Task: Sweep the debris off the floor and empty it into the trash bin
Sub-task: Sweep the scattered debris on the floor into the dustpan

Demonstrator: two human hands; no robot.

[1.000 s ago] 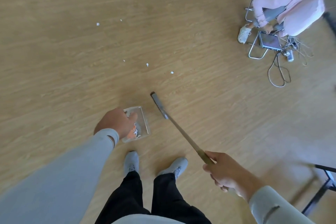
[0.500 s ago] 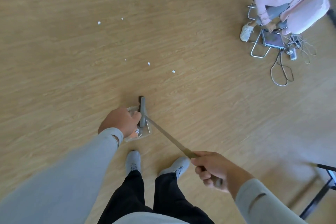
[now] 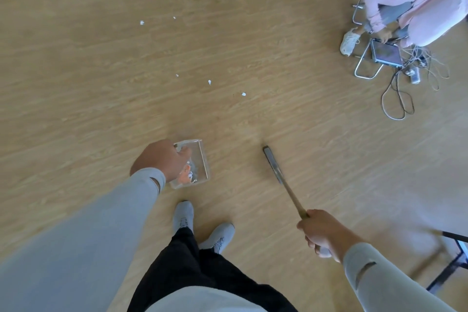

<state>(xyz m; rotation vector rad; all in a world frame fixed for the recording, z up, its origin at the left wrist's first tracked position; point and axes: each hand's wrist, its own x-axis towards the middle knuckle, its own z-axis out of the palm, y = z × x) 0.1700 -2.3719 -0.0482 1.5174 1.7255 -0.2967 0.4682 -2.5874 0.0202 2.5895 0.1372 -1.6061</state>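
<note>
My left hand point(image 3: 162, 158) grips the rear of a clear plastic dustpan point(image 3: 202, 163) that rests on the wooden floor just ahead of my feet. Orange and white scraps lie inside the pan. My right hand point(image 3: 323, 232) holds the wooden handle of a broom point(image 3: 285, 182), whose dark head point(image 3: 271, 159) sits on the floor to the right of the pan, apart from it. Small white debris bits point(image 3: 209, 82) lie scattered farther ahead, with more debris point(image 3: 142, 23) toward the upper left. No trash bin is in view.
A person in pink point(image 3: 417, 0) sits on a metal chair at the upper right, with a tablet point(image 3: 386, 54) and tangled cables point(image 3: 400, 99) on the floor beside them. A dark metal frame point(image 3: 453, 266) stands at the right edge. My grey shoes point(image 3: 183, 215) are below the pan.
The broom head has swung from the dustpan's mouth out to the right, away from the pan. My right hand moved right with it. The left hand kept holding the pan.
</note>
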